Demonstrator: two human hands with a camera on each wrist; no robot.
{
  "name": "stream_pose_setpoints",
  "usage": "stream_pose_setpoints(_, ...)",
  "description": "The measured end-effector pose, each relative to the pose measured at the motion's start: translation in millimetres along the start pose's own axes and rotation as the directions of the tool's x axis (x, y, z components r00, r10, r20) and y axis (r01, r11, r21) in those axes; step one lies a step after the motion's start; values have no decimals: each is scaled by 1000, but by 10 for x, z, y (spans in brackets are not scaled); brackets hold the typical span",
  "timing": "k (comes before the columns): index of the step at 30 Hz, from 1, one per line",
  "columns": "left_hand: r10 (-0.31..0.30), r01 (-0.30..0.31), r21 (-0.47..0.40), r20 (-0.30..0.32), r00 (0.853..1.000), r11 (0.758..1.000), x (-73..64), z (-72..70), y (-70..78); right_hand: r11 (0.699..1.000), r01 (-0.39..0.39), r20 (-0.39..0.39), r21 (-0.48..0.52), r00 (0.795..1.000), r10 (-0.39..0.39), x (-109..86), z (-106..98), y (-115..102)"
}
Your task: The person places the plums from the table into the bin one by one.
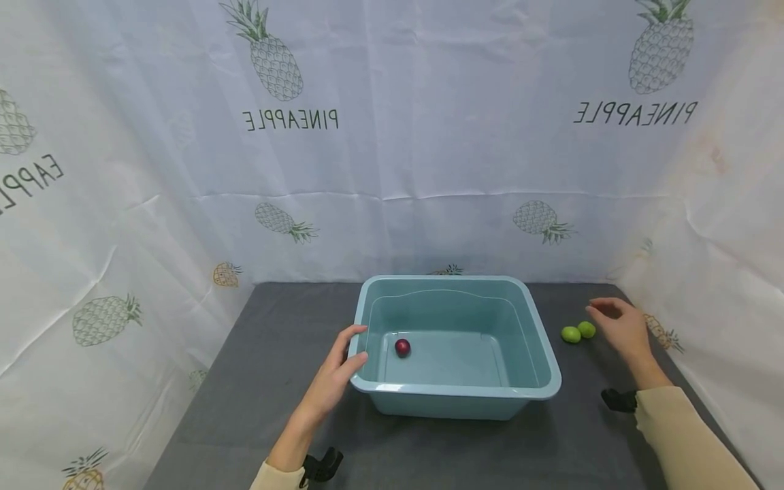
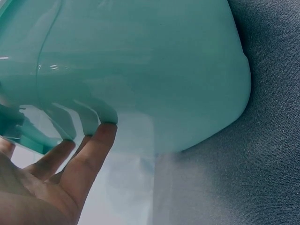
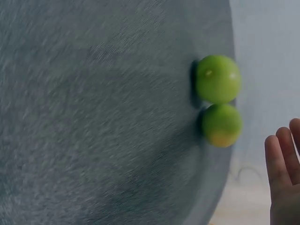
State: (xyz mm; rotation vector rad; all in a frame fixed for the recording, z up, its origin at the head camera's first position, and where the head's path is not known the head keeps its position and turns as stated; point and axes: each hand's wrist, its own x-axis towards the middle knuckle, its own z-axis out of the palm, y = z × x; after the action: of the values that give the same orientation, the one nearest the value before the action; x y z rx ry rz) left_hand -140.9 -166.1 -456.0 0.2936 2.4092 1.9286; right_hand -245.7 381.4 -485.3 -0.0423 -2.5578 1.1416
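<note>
A light blue-green plastic basin (image 1: 456,391) stands on the dark cloth. Inside it, toward the left, lies a small dark red round fruit (image 1: 402,348). At the basin's left rim my left hand (image 1: 333,371) holds on, thumb over the edge; the left wrist view shows its fingers (image 2: 89,161) against the outer wall. Right of the basin, two small green limes (image 1: 571,334) lie side by side, touching, on the cloth. Just right of them hovers my right hand (image 1: 621,330), holding nothing, its thumb and forefinger loosely bent. In the right wrist view its fingers (image 3: 277,164) appear apart from both limes.
A dark grey cloth (image 1: 263,381) covers the table. White curtains (image 1: 392,156) printed with pineapples hang behind it and along both sides, the right one close beside my right hand. A black strap device (image 1: 618,400) sits on my right wrist.
</note>
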Motion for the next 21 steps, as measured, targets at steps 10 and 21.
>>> stream_pose_setpoints(10, 19, -19, 6, 3, 1000, 1000, 16, -4, -20, 996, -53, 80, -68, 995, 58, -30, 93, 272)
stream_pose_setpoints(21, 21, -21, 6, -3, 1000, 1000, 13, -3, -25, 992, -106, 190, -69, 975, 118, -30, 173, 384)
